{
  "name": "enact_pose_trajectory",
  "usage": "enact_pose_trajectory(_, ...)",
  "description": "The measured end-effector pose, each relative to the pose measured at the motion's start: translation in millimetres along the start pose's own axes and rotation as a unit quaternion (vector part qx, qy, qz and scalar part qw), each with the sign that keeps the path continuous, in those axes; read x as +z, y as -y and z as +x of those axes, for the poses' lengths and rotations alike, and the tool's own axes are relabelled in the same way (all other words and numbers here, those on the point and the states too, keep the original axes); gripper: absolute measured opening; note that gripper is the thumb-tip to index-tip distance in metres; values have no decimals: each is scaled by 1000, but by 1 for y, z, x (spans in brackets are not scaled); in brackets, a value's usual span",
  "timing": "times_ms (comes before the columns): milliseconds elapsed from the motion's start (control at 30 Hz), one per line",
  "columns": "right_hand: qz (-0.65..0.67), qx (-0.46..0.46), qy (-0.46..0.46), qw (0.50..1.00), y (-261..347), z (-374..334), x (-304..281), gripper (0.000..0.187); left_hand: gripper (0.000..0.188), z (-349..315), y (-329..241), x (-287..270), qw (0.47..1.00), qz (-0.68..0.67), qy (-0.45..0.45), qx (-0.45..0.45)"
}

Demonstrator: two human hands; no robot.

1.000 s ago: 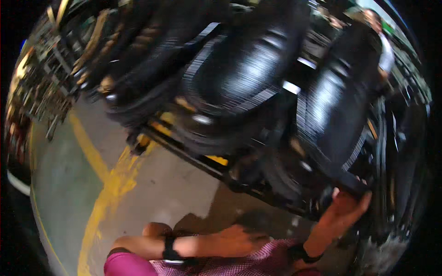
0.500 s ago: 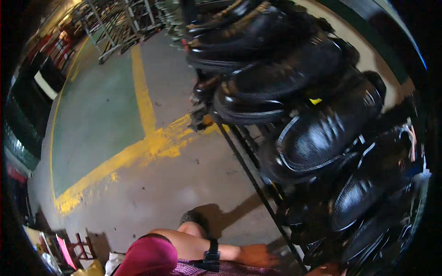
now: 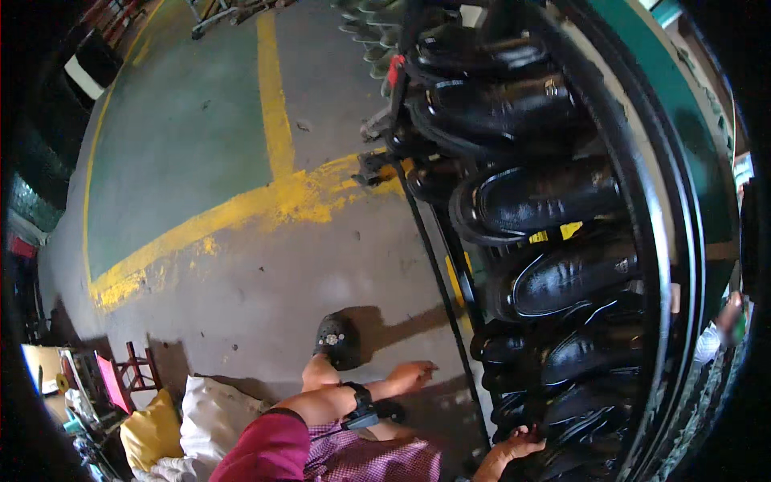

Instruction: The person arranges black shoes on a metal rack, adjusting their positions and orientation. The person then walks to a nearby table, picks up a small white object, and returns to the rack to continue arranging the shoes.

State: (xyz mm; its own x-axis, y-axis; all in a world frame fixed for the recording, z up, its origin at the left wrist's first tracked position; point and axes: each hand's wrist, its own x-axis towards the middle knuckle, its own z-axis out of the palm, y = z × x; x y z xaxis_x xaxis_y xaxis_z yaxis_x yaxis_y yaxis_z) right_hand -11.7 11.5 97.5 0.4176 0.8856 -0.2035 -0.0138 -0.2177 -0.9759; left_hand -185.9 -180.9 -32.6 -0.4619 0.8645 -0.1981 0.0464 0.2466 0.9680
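My left hand (image 3: 413, 375) is held over the floor to the left of the rack, with nothing in it. Its fingers are loosely stretched toward the rack, and a black strap (image 3: 361, 402) circles that forearm. Low by the rack's near end, my right hand (image 3: 520, 443) is beside the lowest black shoes. Its fingers are half bent and apart, with no object visible in them; whether they touch a shoe is unclear. Glossy black shoes (image 3: 554, 197) lie in rows on a dark metal rack (image 3: 652, 217), toes toward the left.
A black rack rail (image 3: 438, 277) runs along the floor side. My shoe (image 3: 337, 341) stands on the grey floor (image 3: 241, 321), marked with yellow lines (image 3: 217, 269). White (image 3: 217, 414) and yellow sacks (image 3: 152, 432) and a small red stool (image 3: 138, 369) are at lower left.
The view has turned, and the rack now shows more upright, with its right-hand frame visible. My left hand appears higher and left, clear of the rack rail. My right hand has come further into view.
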Motion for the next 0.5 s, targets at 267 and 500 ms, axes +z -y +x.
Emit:
enact_pose_trajectory(267, -153, 58, -42, 986, -2, 18, -22, 60, 21, -57, -58, -128, 861, -268, -293, -317)
enact_pose_trajectory(500, -399, 52, 295, 867, 22, -14, -91, 41, 11, -181, -29, -210, 872, -27, -284, -398)
